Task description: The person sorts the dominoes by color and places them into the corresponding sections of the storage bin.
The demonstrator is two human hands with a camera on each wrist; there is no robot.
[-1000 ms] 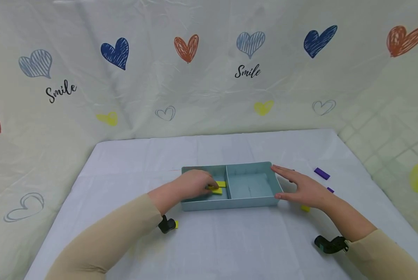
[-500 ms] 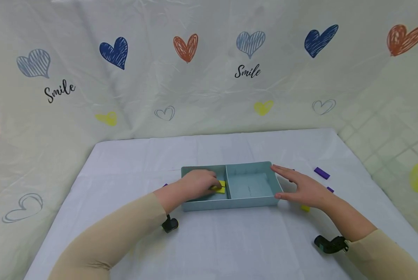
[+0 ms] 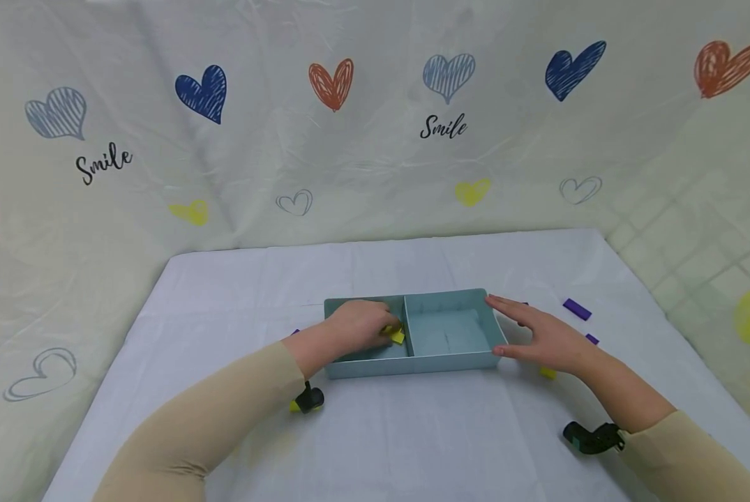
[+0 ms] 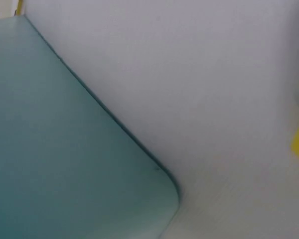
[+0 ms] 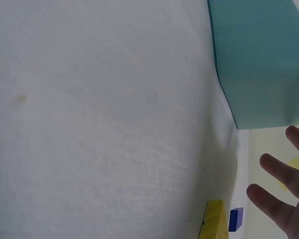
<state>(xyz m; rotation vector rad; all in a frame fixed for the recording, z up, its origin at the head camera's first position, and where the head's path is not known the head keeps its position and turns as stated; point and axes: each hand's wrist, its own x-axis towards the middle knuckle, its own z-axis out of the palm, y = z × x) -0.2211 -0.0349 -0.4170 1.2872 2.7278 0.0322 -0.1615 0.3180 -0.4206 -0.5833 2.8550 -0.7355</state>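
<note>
In the head view, a blue-green two-compartment box [image 3: 453, 362] lies on a white-covered table. My left hand [image 3: 358, 324] reaches into its left compartment and pinches a small yellow block [image 3: 398, 336], tilted under the fingers. Whether a second yellow block is in that grip is hidden by the hand. My right hand [image 3: 547, 338] has its fingers spread, fingertips at the right end of the box. The right wrist view shows several of those fingers [image 5: 284, 174] beside the box [image 5: 259, 64]. In the left wrist view only the box's outer wall [image 4: 74, 149] shows, not the hand.
Right of the box lie a purple block [image 3: 578, 309], a smaller purple piece [image 3: 592, 339] and a yellow block [image 3: 548, 373], partly behind the right hand. Another yellow block [image 3: 295, 406] sits below the left wrist, beside the black wrist camera [image 3: 310, 398]. A purple tip [image 3: 296, 331] shows behind the left forearm.
Two yellow blocks lay flat by the divider; my left hand has moved slightly right over them, and the visible yellow is now tilted at its fingertips. My right hand has stayed put.
</note>
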